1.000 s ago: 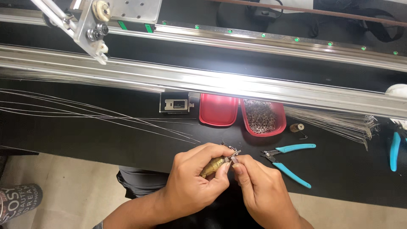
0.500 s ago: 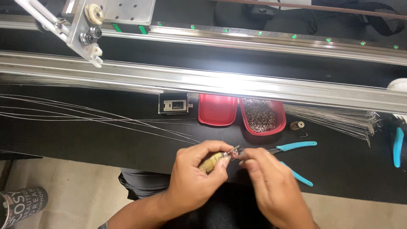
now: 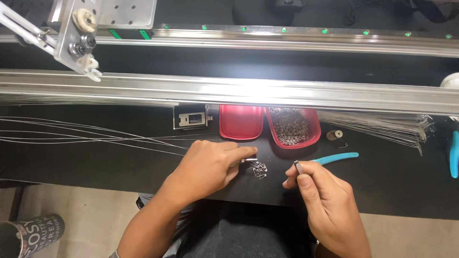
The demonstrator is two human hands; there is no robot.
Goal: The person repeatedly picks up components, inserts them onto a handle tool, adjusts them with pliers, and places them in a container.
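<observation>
My left hand (image 3: 210,167) rests on the black table, fingers closed around a small metal-tipped piece whose end pokes out toward a little pile of tiny metal parts (image 3: 259,169). My right hand (image 3: 318,191) is to the right of the pile, thumb and forefinger pinching a small dark metal piece (image 3: 297,166). The two hands are apart, with the pile between them. Thin steel wires (image 3: 95,134) run in from the left toward my left hand.
Two red trays stand behind the hands: one (image 3: 241,123) looks bare, the other (image 3: 292,128) holds several small metal parts. Teal-handled pliers (image 3: 337,157) lie to the right. A long aluminium rail (image 3: 229,91) crosses above. A wire bundle (image 3: 382,126) lies right.
My hands were together working one small piece; now they have separated, the right hand drawn rightward with a small metal piece, the left lowered toward the pile on the table.
</observation>
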